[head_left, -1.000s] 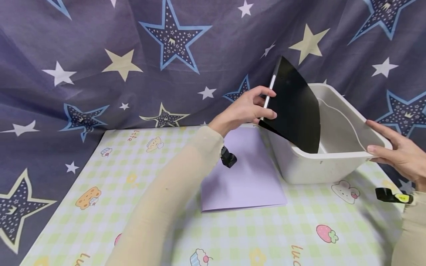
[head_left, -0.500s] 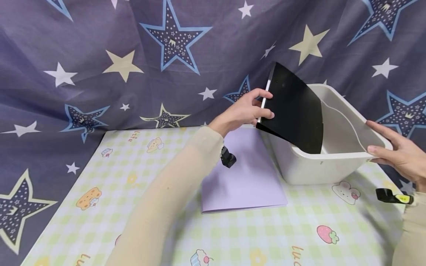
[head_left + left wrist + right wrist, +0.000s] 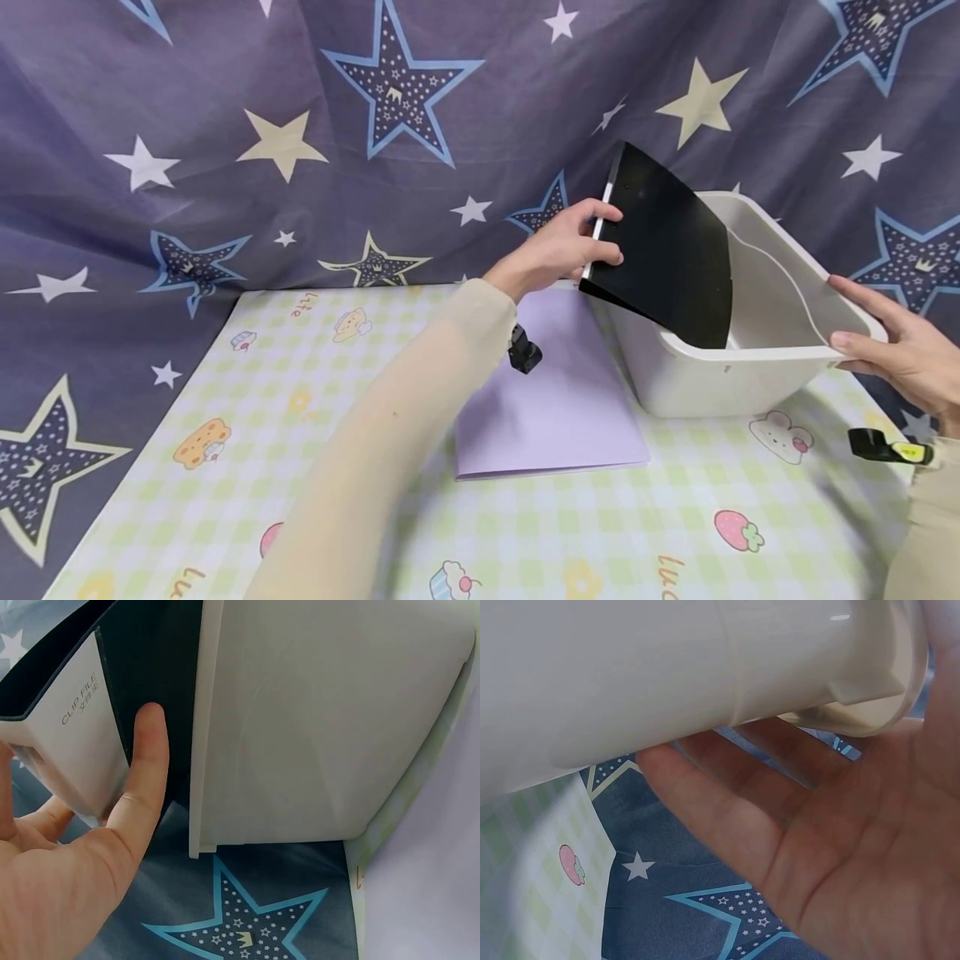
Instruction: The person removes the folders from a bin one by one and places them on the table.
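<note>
From the head view I see my left hand (image 3: 561, 247) pinching the spine edge of a black clip file (image 3: 663, 250), thumb on top and fingers behind; the file leans tilted with its lower end inside a white plastic bin (image 3: 738, 379). My right hand (image 3: 896, 350) rests on the bin's right rim, fingers straight, thumb along the outer wall. The bin sits on the bench (image 3: 247, 392), covered with a checked cartoon cloth, just beside a lilac folder (image 3: 551, 408) lying flat. A black binder clip (image 3: 523, 352) shows at the folder's left side, and another black clip (image 3: 888, 446) lies near my right wrist. A star-print curtain (image 3: 225, 125) hangs behind.

The left wrist view adds what the head view misses: the file's (image 3: 150, 667) white spine label reading "CLIP FILE", my thumb pressed against the black cover, right beside the bin's outer wall (image 3: 322, 720).

The right wrist view shows the bin's rim (image 3: 705, 667) from below, with my fingers (image 3: 727, 810) spread straight beneath it, not curled around anything.
</note>
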`<move>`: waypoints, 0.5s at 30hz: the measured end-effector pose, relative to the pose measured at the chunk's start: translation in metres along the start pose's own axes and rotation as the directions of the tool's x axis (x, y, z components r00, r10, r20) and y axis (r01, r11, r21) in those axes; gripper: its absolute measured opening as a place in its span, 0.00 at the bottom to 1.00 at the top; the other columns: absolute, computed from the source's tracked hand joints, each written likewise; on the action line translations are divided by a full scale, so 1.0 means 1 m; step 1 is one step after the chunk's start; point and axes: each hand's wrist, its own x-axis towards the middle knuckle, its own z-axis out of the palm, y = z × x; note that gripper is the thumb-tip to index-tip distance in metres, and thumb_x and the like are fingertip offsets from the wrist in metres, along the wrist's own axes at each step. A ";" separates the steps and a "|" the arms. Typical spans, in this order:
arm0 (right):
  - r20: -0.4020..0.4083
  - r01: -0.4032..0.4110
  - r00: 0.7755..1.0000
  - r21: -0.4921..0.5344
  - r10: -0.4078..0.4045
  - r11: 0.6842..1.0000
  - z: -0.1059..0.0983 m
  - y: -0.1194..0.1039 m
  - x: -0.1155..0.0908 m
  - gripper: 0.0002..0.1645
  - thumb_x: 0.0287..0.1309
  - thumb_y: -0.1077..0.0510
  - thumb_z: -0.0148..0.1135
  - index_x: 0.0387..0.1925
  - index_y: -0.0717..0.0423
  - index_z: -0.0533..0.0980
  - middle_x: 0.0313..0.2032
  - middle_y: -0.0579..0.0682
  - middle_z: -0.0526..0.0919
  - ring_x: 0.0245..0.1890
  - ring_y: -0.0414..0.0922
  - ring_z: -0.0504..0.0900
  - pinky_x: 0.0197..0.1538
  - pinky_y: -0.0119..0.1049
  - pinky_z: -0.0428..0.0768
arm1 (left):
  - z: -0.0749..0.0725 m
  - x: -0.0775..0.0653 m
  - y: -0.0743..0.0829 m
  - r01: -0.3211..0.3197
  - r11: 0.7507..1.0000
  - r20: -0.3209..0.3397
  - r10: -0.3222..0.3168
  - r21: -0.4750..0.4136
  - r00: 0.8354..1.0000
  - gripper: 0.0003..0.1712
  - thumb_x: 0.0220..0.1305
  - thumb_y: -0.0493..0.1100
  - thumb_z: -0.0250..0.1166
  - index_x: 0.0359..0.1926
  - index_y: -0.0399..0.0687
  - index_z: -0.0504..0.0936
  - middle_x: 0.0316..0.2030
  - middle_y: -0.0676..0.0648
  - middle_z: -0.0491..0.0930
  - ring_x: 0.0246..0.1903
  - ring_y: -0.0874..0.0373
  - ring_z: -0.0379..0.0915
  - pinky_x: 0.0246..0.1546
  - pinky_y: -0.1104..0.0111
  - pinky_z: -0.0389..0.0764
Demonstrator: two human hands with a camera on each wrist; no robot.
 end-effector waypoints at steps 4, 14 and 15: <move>0.000 -0.002 1.000 0.012 0.002 1.000 0.000 0.000 0.000 0.48 0.66 0.69 0.51 0.75 0.37 0.40 0.72 0.45 0.43 0.45 0.19 0.68 0.36 0.19 0.75 | 0.002 0.002 0.000 -0.010 1.000 -0.013 0.010 0.005 1.000 0.29 0.53 0.30 0.66 0.55 0.52 0.72 0.29 0.46 0.69 0.12 0.60 0.50 0.16 0.69 0.55; 0.007 -0.003 1.000 0.040 0.003 0.999 -0.001 -0.001 0.000 0.47 0.66 0.70 0.50 0.75 0.38 0.41 0.70 0.45 0.47 0.44 0.21 0.70 0.37 0.20 0.76 | 0.000 0.000 0.000 -0.007 1.000 -0.019 0.007 0.007 1.000 0.29 0.53 0.31 0.67 0.55 0.53 0.72 0.29 0.45 0.70 0.15 0.60 0.56 0.17 0.69 0.59; 0.010 -0.001 1.000 0.049 0.001 0.999 -0.002 -0.001 0.000 0.47 0.66 0.70 0.50 0.75 0.38 0.42 0.70 0.45 0.47 0.44 0.21 0.71 0.37 0.20 0.76 | -0.001 -0.001 0.000 -0.005 1.000 -0.019 0.005 0.004 1.000 0.29 0.53 0.31 0.67 0.56 0.53 0.72 0.30 0.45 0.70 0.14 0.60 0.55 0.17 0.69 0.59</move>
